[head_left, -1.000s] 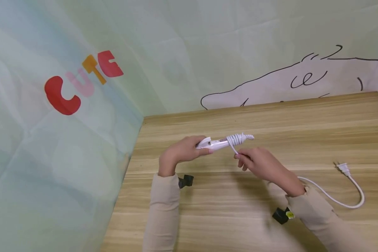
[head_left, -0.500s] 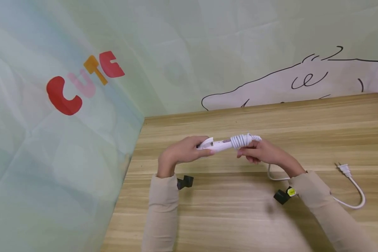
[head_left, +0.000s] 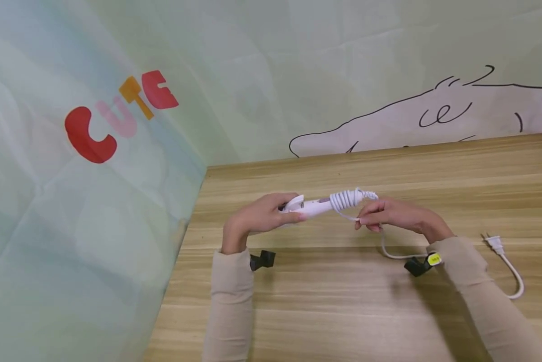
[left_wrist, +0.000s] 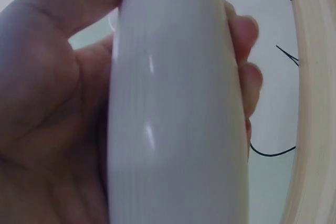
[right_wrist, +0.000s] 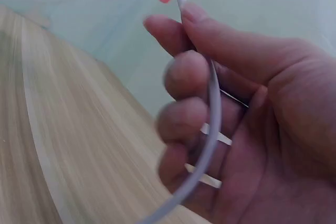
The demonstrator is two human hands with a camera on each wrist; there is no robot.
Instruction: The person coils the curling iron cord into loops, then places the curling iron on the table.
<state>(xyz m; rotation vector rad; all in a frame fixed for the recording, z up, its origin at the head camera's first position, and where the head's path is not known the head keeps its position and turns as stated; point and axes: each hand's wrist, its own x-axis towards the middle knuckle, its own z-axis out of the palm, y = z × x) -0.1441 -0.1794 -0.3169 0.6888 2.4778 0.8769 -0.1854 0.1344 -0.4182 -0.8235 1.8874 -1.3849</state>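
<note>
A white curling iron with a raised clip lever lies across my left hand, which grips it by the lever end. Its smooth, thick barrel fills the left wrist view, with fingers wrapped round it. Several turns of the white power cord circle the handle's right end, below the ribbed cord sleeve. My right hand pinches the cord between thumb and forefinger just right of the coils. In the right wrist view the cord runs down across the curled fingers.
The cord's free end lies on the wooden table, with its two-pin plug at the right. Black wrist-camera mounts hang by both sleeves. Printed cloth walls stand along the table's back and left.
My right hand has carried the cord up round the handle's end and back down toward me, then drawn slightly right. The left hand holds the curling iron almost still.
</note>
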